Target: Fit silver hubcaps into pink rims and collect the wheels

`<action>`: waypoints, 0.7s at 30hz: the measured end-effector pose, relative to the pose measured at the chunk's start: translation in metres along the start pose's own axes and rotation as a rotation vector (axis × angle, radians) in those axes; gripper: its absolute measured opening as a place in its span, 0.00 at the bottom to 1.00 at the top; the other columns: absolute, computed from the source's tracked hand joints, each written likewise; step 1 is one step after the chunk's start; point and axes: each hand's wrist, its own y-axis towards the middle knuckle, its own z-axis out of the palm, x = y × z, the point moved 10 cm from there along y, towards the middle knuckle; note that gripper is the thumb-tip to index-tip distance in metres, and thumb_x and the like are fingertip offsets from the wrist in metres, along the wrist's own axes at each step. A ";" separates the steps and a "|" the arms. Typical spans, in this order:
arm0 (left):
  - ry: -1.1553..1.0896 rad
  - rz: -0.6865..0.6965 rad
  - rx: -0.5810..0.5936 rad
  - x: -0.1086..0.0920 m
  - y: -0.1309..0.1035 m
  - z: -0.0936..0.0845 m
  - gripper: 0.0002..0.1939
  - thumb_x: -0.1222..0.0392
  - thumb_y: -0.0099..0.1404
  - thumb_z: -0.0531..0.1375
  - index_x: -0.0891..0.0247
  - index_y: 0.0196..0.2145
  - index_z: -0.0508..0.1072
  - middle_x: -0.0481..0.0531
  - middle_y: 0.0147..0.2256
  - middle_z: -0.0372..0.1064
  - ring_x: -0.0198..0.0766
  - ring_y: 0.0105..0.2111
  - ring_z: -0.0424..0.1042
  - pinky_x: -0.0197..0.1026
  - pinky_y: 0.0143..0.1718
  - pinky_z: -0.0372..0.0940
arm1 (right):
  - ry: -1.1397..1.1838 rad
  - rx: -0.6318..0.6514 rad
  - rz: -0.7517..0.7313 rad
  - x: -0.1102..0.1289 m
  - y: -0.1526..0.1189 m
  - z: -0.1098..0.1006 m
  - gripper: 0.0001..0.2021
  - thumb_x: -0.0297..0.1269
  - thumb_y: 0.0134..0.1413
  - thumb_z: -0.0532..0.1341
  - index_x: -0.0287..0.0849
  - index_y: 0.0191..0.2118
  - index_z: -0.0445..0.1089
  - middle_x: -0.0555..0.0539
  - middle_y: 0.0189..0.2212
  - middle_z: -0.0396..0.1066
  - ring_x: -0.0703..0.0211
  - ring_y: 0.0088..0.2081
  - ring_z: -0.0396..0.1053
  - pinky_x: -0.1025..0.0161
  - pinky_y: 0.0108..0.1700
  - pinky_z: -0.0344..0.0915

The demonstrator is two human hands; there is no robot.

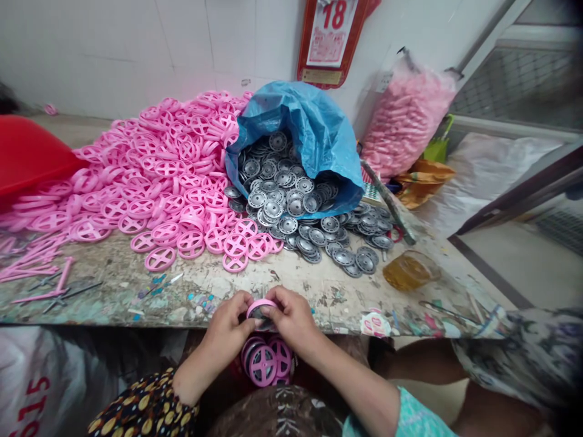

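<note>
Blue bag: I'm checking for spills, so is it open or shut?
The blue bag is open: its mouth gapes, showing gray discs inside, with more on the table.

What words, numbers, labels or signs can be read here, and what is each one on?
"18": in red on the wall calendar.
"615": in red, sideways, on the white sack; more may run out of frame.
Too small or blurred to read: the calendar's smaller red print, its gold plate, and the pink-and-white sticker at the table edge.
</note>
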 end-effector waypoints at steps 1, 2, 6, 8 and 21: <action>0.011 0.008 0.027 -0.002 -0.001 0.001 0.07 0.64 0.52 0.61 0.60 0.31 0.67 0.45 0.25 0.67 0.38 0.29 0.67 0.39 0.32 0.60 | 0.027 0.036 0.012 -0.002 -0.001 0.003 0.02 0.29 0.49 0.60 0.43 0.30 0.68 0.54 0.25 0.68 0.63 0.29 0.64 0.69 0.30 0.57; 0.027 0.021 0.065 -0.005 -0.001 0.003 0.08 0.64 0.51 0.61 0.61 0.31 0.67 0.45 0.25 0.67 0.38 0.29 0.67 0.39 0.32 0.60 | 0.044 0.092 0.018 -0.003 -0.003 0.005 0.02 0.30 0.49 0.60 0.43 0.31 0.69 0.55 0.25 0.69 0.63 0.29 0.65 0.69 0.30 0.57; -0.008 0.020 0.148 -0.008 0.002 -0.002 0.13 0.61 0.52 0.63 0.61 0.37 0.71 0.48 0.30 0.69 0.39 0.33 0.68 0.40 0.36 0.62 | -0.136 0.246 -0.068 0.005 -0.005 -0.004 0.07 0.37 0.51 0.63 0.45 0.38 0.72 0.52 0.31 0.71 0.61 0.33 0.67 0.68 0.33 0.60; 0.036 0.010 0.018 -0.001 0.010 -0.023 0.12 0.58 0.56 0.60 0.62 0.39 0.71 0.50 0.32 0.69 0.39 0.33 0.68 0.41 0.36 0.62 | -0.326 0.138 -0.118 0.007 0.007 -0.031 0.10 0.39 0.54 0.62 0.44 0.42 0.72 0.48 0.36 0.70 0.57 0.38 0.66 0.64 0.39 0.61; 0.777 0.128 -0.274 -0.011 0.048 -0.060 0.10 0.58 0.63 0.54 0.61 0.34 0.74 0.53 0.32 0.63 0.42 0.34 0.66 0.41 0.33 0.60 | -1.028 -0.263 -0.061 -0.020 0.066 -0.087 0.19 0.41 0.62 0.52 0.39 0.54 0.66 0.37 0.45 0.65 0.47 0.44 0.59 0.55 0.44 0.57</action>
